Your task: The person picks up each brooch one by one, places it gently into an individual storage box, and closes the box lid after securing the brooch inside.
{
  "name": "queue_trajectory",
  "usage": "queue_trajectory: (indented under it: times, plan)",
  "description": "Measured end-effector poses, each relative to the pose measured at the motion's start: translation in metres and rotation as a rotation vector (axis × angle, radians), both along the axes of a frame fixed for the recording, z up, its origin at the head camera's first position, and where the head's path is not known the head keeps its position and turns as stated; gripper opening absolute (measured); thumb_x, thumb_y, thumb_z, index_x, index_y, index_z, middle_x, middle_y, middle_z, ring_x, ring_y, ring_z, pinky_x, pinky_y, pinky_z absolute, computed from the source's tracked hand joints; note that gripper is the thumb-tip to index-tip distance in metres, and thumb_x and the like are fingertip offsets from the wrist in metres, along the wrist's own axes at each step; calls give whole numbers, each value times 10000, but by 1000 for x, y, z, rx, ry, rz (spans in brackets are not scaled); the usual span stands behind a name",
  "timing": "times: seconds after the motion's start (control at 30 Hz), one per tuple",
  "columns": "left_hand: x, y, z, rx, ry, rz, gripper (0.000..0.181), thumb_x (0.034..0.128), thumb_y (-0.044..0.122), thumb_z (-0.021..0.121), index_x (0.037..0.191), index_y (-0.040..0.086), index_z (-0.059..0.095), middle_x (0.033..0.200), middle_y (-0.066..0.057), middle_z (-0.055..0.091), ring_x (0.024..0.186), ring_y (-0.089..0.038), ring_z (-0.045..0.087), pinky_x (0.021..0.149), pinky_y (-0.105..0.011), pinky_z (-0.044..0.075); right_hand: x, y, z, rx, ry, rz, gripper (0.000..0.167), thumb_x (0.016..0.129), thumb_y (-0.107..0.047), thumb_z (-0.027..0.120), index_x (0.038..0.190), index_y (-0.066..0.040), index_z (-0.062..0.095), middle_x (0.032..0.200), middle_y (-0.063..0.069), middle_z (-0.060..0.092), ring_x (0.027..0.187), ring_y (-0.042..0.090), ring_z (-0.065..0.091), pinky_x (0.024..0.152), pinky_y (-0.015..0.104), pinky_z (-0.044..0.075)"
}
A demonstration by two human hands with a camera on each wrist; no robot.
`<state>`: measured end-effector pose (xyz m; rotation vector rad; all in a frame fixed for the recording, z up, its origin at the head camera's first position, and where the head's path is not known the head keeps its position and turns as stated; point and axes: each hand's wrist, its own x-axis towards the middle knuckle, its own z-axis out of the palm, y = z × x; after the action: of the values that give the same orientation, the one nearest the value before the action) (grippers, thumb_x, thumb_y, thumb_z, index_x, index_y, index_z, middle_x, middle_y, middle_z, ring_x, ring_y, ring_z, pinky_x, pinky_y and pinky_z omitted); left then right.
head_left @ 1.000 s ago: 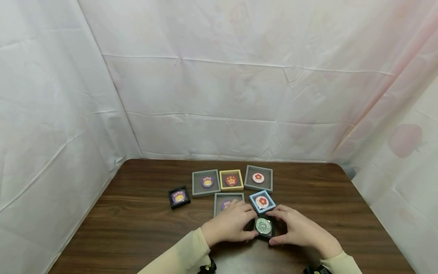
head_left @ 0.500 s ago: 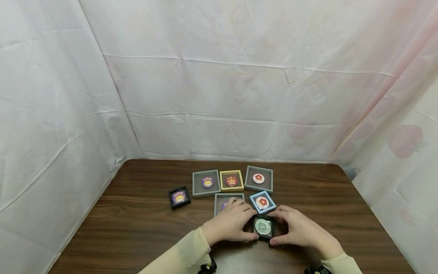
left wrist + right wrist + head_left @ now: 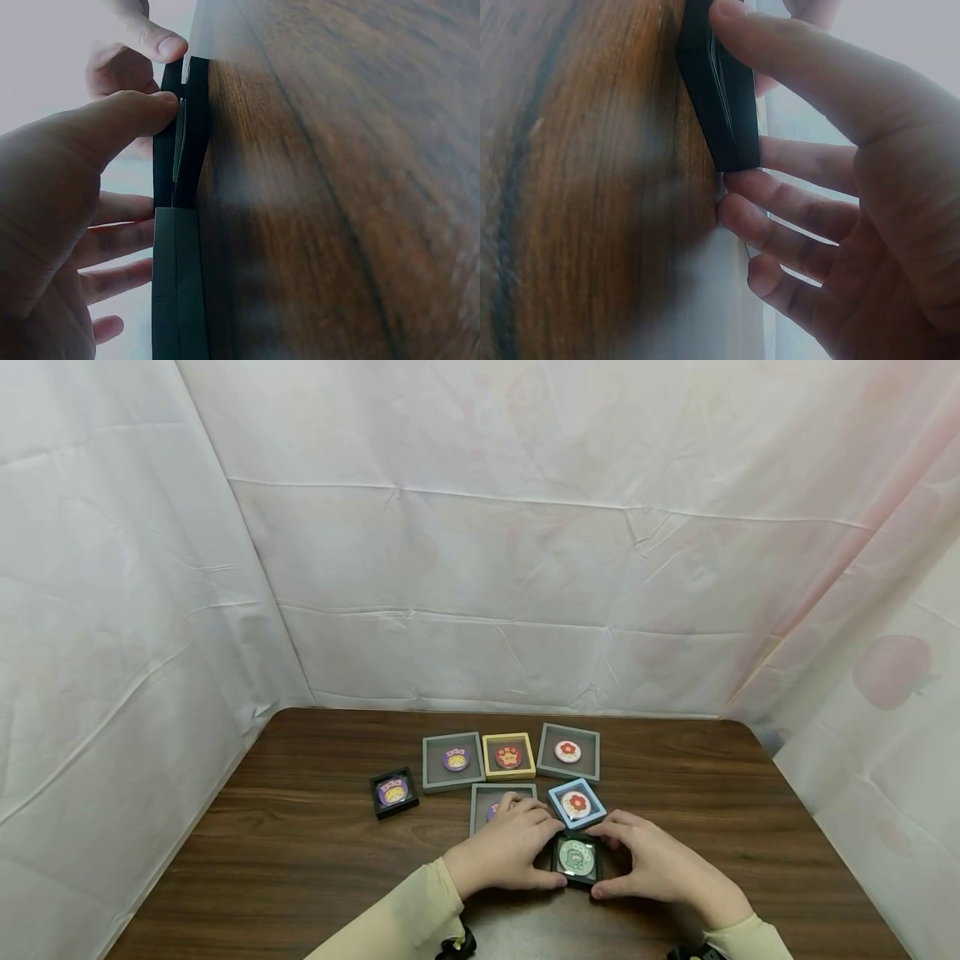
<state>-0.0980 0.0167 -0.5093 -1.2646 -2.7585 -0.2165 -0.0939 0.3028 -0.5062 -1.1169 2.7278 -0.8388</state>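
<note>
A small black display case [image 3: 577, 860] with a round green badge behind its clear window lies on the table between both hands. My left hand [image 3: 508, 850] grips its left side, with the thumb at the near corner and the index finger at the far one. From the right, my right hand [image 3: 660, 865] holds it between thumb and index finger. In the left wrist view the black case [image 3: 180, 135] shows two halves with a narrow wedge of space between them; they meet at the far end. A light blue case [image 3: 576, 803] with a red-flower badge sits just beyond.
A grey case [image 3: 480, 810] lies partly under my left hand. Farther back stand another grey case [image 3: 453, 761], a yellow case [image 3: 508, 756] and a third grey case [image 3: 568, 752]. A black case [image 3: 393, 792] with a purple badge lies at left on the wooden table [image 3: 300, 860].
The black case with the green badge has turned slightly and sits squarer between the hands than a second ago. Both hands have stayed nearly in place.
</note>
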Motion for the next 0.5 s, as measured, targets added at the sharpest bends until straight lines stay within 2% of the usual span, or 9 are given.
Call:
queue_trajectory:
  times: [0.3, 0.5]
  plan:
    - [0, 0, -1, 2, 1, -1, 667, 936, 698, 759, 1392, 213, 714, 1325, 68, 705, 1328, -160, 572, 1090, -464, 405, 0, -1, 1, -23, 9, 13, 701, 821, -552, 952, 1327, -114, 743, 1137, -69, 639, 961, 81, 601, 809, 306, 537]
    - [-1, 1, -2, -9, -21, 10, 677, 927, 707, 770, 1397, 223, 712, 1343, 76, 706, 1352, -166, 560, 1096, -467, 397, 0, -3, 1, -10, 5, -2, 716, 803, -569, 955, 1314, -114, 744, 1125, -71, 630, 962, 87, 595, 809, 315, 531]
